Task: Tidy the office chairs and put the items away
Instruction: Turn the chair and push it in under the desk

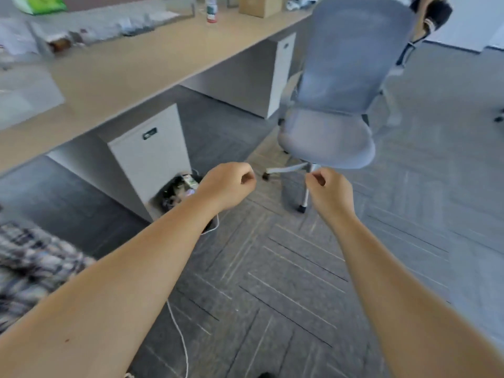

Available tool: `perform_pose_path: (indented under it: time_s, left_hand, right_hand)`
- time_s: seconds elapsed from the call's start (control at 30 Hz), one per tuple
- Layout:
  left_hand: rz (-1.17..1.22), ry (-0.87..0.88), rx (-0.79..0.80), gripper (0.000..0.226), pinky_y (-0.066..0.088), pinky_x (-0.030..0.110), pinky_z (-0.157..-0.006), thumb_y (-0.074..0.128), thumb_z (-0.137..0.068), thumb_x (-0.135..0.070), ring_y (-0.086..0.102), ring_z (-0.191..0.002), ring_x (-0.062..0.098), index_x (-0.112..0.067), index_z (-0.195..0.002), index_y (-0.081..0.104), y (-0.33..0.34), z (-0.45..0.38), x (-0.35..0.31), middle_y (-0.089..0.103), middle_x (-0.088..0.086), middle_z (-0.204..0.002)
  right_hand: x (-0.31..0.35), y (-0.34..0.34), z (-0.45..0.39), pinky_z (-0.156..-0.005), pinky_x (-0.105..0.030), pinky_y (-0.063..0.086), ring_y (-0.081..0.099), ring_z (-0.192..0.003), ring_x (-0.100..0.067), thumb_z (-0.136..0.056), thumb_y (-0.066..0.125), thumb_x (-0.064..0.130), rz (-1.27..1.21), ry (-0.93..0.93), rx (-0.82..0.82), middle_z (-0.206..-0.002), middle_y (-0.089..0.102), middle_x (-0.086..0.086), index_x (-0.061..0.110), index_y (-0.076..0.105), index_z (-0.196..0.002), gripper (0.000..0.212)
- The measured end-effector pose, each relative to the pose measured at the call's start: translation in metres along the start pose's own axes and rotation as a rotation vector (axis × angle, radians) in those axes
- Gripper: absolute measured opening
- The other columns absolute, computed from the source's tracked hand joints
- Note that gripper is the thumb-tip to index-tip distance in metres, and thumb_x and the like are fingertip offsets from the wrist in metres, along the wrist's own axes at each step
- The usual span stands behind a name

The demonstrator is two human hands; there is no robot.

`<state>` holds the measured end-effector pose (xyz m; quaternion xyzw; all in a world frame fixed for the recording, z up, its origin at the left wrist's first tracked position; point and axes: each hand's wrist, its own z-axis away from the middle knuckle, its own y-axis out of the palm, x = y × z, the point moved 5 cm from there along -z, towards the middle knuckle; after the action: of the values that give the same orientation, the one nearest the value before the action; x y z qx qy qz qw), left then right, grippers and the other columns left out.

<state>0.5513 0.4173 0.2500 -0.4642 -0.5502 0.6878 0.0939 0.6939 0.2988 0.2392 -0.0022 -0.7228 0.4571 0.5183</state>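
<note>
A grey mesh office chair point(338, 105) stands on the carpet ahead of me, a little out from the long wooden desk point(141, 66), its back turned to me and slightly blurred. My left hand point(227, 186) and my right hand point(328, 192) are held out in front of me below the chair's seat, both with fingers curled in and nothing in them. Neither hand touches the chair. On the desk lie blurred papers and small items point(90, 34), a plastic bottle point(211, 10) and a cardboard box point(259, 5).
A white drawer cabinet point(150, 154) stands under the desk, with a full waste bin point(180, 192) beside it. A white cable point(180, 336) runs across the carpet. Checked fabric point(30, 266) lies at the left. Another person stands at the top right point(431, 15).
</note>
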Motion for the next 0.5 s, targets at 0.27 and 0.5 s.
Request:
perform_pose_path:
  time_s: [0.27,0.5]
  left_hand:
    - [0.025,0.102,0.152,0.021,0.042,0.029,-0.066,0.047,-0.089,-0.021,0.058,-0.079,0.021,-0.010,-0.098,0.063,0.084,-0.089,-0.092,0.066,0.003,-0.091]
    - [0.032,0.168,0.229,0.021,0.029,0.021,-0.048,0.046,-0.090,-0.019,0.042,-0.054,0.004,-0.007,-0.098,0.062,0.135,-0.167,-0.131,0.058,0.000,-0.082]
  right_hand:
    - [-0.107,-0.087,-0.054,-0.054,-0.028,0.032,0.046,-0.064,-0.019,-0.089,0.045,0.017,-0.057,0.206,-0.145,-0.062,0.049,0.003,0.006,0.062,-0.089,0.020]
    - [-0.157,-0.113,-0.118,-0.052,-0.025,0.033,0.039,-0.053,-0.012,-0.088,0.043,0.017,-0.110,0.276,-0.161,-0.061,0.046,0.003,0.011,0.053,-0.081,0.014]
